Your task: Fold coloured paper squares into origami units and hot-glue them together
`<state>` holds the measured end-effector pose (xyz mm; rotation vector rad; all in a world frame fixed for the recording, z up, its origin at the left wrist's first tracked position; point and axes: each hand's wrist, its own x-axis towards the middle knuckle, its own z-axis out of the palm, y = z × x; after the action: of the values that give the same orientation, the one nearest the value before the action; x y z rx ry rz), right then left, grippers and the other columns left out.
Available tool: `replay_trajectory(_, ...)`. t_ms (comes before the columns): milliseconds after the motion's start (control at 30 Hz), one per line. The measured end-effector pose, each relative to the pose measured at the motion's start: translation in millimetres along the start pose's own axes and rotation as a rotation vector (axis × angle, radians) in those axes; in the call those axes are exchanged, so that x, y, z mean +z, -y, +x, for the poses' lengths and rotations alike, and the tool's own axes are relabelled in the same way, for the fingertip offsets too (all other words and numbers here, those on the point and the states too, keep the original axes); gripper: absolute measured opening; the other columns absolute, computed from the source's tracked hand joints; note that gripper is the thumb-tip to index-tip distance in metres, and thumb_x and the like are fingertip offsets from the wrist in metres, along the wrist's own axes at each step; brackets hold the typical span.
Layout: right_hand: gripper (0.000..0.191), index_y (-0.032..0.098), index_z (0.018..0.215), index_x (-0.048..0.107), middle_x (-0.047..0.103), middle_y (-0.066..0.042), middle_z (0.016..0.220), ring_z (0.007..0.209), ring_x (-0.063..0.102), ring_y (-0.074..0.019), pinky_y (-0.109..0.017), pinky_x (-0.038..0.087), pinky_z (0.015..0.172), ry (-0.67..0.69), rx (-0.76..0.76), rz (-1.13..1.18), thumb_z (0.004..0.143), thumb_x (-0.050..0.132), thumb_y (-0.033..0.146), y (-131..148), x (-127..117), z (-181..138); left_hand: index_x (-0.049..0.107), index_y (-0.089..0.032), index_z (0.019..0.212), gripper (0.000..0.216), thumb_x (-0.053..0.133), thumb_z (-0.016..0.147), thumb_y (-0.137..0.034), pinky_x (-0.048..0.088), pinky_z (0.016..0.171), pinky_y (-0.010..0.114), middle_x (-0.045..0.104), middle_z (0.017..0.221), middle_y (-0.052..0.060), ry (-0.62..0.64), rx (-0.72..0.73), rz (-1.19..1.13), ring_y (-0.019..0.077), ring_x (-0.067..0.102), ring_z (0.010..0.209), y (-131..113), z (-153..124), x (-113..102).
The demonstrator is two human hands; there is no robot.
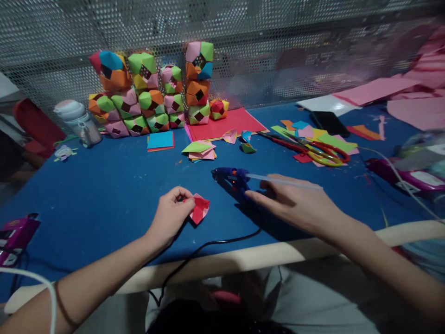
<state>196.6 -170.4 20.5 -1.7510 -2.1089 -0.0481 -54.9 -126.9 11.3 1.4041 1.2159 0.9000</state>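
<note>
My left hand (pixel 174 208) pinches a small folded paper piece (pixel 200 209), red inside with pink edges, just above the blue table. To its right is a blue hot glue gun (pixel 232 175), its nozzle pointing left and a clear glue stick (pixel 278 180) sticking out of its back. My right hand (pixel 295 202) is beside the gun's handle, thumb and fingers apart and not wrapped round it. The thumb tip is at the handle; whether it touches I cannot tell. The glue stick passes over the fingers in view.
Stacked paper balls (pixel 151 102) stand at the back. Loose paper squares (pixel 160 140), folded pieces (pixel 200 149), scissors (pixel 323 153) and a phone (pixel 329 123) lie around. A bottle (pixel 78 123) stands left. A black cord (pixel 215 242) crosses the table's front edge.
</note>
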Motion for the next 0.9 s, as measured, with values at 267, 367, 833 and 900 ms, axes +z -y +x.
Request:
replay_trajectory(267, 0.029, 0.019, 0.067, 0.044, 0.05, 0.0, 0.058, 0.049, 0.043, -0.0123, -0.024, 0.03, 0.047, 0.093, 0.051, 0.357, 0.086, 0.045, 0.04, 4.6, 44.2, 22.2, 0.057, -0.014, 0.069, 0.005, 0.057, 0.067, -0.018, 0.035, 0.054, 0.019, 0.056, 0.063, -0.002, -0.034, -0.006, 0.003, 0.0074, 0.046, 0.056, -1.4, 4.1, 2.0)
replay_trajectory(367, 0.02, 0.018, 0.075, 0.048, 0.053, 0.0, 0.064, 0.054, 0.045, -0.0124, -0.023, 0.033, 0.047, 0.078, 0.003, 0.484, 0.086, 0.044, 0.034, 14.2, 40.5, 15.1, 0.058, -0.014, 0.069, 0.005, 0.057, 0.067, -0.018, 0.035, 0.053, 0.018, 0.055, 0.061, -0.004, -0.06, -0.001, 0.011, 0.0067, 0.046, 0.054, 0.0, 7.6, 0.2)
replay_trajectory(833, 0.015, 0.018, 0.079, 0.049, 0.053, -0.002, 0.068, 0.06, 0.044, -0.0128, -0.027, 0.033, 0.057, 0.012, -0.362, 0.388, 0.09, 0.044, 0.026, 43.5, 25.8, -1.8, 0.061, -0.014, 0.071, 0.008, 0.056, 0.068, -0.02, 0.037, 0.05, 0.018, 0.059, 0.059, -0.002, -0.046, 0.028, 0.086, 0.008, 0.05, 0.053, 5.6, 12.5, -2.6)
replay_trajectory(900, 0.014, 0.017, 0.079, 0.049, 0.054, -0.002, 0.068, 0.06, 0.044, -0.013, -0.027, 0.033, 0.057, 0.005, -0.369, 0.367, 0.09, 0.044, 0.025, 43.1, 26.6, -1.9, 0.06, -0.014, 0.07, 0.008, 0.056, 0.067, -0.021, 0.037, 0.049, 0.018, 0.06, 0.059, -0.002, -0.046, 0.03, 0.068, 0.0085, 0.052, 0.053, 3.4, 11.3, -1.9)
